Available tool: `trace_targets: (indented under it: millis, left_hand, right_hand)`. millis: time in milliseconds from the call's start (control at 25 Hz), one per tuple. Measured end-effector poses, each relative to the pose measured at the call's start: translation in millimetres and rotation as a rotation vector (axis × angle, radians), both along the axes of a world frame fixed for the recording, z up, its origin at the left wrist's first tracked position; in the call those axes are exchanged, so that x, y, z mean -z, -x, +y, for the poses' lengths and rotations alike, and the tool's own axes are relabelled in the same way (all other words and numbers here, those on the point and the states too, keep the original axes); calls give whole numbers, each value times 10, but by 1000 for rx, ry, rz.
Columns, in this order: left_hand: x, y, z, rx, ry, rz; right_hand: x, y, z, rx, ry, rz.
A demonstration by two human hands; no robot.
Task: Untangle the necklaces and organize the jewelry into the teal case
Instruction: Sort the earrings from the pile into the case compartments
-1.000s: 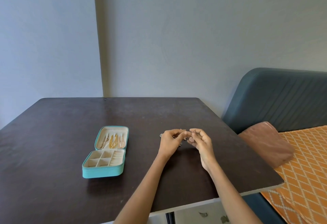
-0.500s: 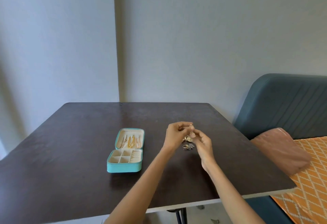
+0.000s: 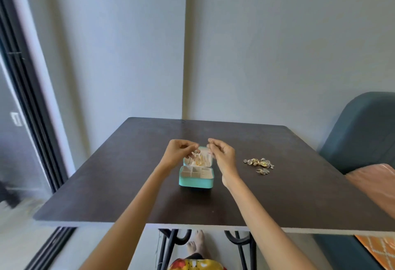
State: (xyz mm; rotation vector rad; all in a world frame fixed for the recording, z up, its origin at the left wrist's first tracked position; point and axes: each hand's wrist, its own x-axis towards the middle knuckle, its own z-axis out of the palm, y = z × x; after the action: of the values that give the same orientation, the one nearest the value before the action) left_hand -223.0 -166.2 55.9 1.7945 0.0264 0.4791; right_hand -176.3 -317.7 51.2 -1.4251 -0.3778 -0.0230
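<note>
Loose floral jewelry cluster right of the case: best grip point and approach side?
Pinch the jewelry cluster at its larger gold flower in the middle, coming from above. It lies flat on the table, leaving no side edge to grip. The right hand is nearer, though it now holds something small over the teal case.

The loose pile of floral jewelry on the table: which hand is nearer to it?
Right. The right hand is raised over the teal case, just left of the floral jewelry on the table. The left hand is farther away, over the case's other side.
</note>
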Motion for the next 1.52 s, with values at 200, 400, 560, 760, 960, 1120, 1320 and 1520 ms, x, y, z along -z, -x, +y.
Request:
trace_targets:
  millis: [200, 400, 560, 760, 960, 1120, 1320, 1520]
  left_hand:
    - [161, 248, 151, 11, -71, 148]
    - [247, 285, 28, 25, -64, 196]
    - [285, 272, -1, -2, -208, 242]
    - [313, 270, -126, 47, -280, 297]
    - [315, 256, -155, 59, -406, 332]
    - [290, 232, -135, 48, -511, 330]
    - [257, 279, 13, 235, -583, 434]
    - [279, 336, 82, 321, -709, 453]
  right_hand:
    - [128, 209, 259, 39, 192, 159]
    - [286, 293, 214, 124, 386, 36]
    - [380, 321, 120, 136, 375, 30]
    - [411, 331, 100, 145, 349, 6]
    - [411, 324, 63, 103, 317, 35]
    - [366, 310, 13, 64, 260, 89]
    - [322, 322, -76, -5, 347, 56]
    - [141, 302, -132, -71, 652, 11]
